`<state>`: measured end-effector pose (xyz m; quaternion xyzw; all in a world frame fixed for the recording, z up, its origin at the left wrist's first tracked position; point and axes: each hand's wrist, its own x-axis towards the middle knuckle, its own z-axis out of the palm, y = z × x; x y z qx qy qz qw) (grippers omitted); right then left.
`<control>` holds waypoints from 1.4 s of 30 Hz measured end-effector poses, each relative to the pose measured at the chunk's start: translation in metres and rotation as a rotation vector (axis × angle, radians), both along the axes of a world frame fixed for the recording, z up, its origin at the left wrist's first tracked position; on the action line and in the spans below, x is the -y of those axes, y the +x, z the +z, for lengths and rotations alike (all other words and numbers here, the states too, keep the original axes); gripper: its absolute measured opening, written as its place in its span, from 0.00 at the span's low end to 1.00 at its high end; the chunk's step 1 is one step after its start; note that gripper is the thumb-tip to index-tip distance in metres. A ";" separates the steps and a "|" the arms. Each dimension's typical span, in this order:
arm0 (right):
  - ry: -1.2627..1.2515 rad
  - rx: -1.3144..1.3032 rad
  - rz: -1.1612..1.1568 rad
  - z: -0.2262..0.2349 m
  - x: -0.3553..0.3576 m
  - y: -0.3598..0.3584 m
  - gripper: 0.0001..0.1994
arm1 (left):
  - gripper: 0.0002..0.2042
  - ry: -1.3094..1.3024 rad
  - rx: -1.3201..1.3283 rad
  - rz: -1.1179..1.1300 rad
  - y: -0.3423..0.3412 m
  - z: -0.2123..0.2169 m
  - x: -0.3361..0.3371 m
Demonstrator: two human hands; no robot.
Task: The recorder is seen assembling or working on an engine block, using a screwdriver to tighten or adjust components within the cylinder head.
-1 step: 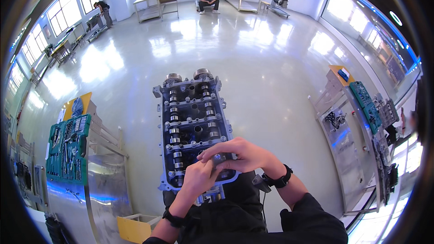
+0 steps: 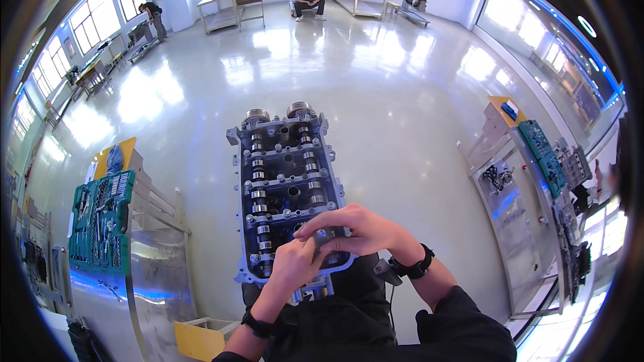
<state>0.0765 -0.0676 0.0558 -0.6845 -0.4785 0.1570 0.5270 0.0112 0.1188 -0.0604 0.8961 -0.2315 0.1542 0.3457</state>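
An engine cylinder head (image 2: pixel 274 181) with two camshafts stands upright before me, its long side running away from my lap. The cam sprockets (image 2: pixel 300 108) sit at its far end. Over its near end my hands meet. My left hand (image 2: pixel 297 265) is closed, its fingertips against the fingers of the other hand. My right hand (image 2: pixel 362 228) curls its fingers and thumb round toward the left one. Something greyish shows between the right thumb and forefinger, but I cannot make out whether it is a held part or the engine behind. My hands hide the near right corner of the head.
To the left, a green socket tool case (image 2: pixel 100 221) lies on a metal workbench (image 2: pixel 157 288). A yellow stool (image 2: pixel 201 338) is near my left elbow. On the right stands another bench with green cases (image 2: pixel 542 157) and engine parts. A person (image 2: pixel 309 3) sits far ahead.
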 end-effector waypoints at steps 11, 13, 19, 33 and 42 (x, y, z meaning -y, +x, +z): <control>0.017 0.041 -0.100 -0.012 0.004 -0.001 0.20 | 0.06 -0.004 0.010 -0.030 0.001 0.004 -0.001; 0.027 0.051 -0.108 -0.013 0.002 -0.001 0.19 | 0.05 -0.033 0.018 -0.031 0.003 0.001 -0.001; 0.053 0.032 -0.146 -0.019 -0.004 -0.003 0.24 | 0.07 0.024 0.022 -0.035 0.002 -0.008 -0.002; 0.092 0.150 -0.612 -0.036 -0.018 -0.030 0.19 | 0.08 -0.113 0.011 -0.050 0.000 0.012 0.001; 0.228 0.057 -0.488 -0.020 -0.022 -0.027 0.23 | 0.14 -0.451 0.038 0.120 -0.022 0.029 -0.039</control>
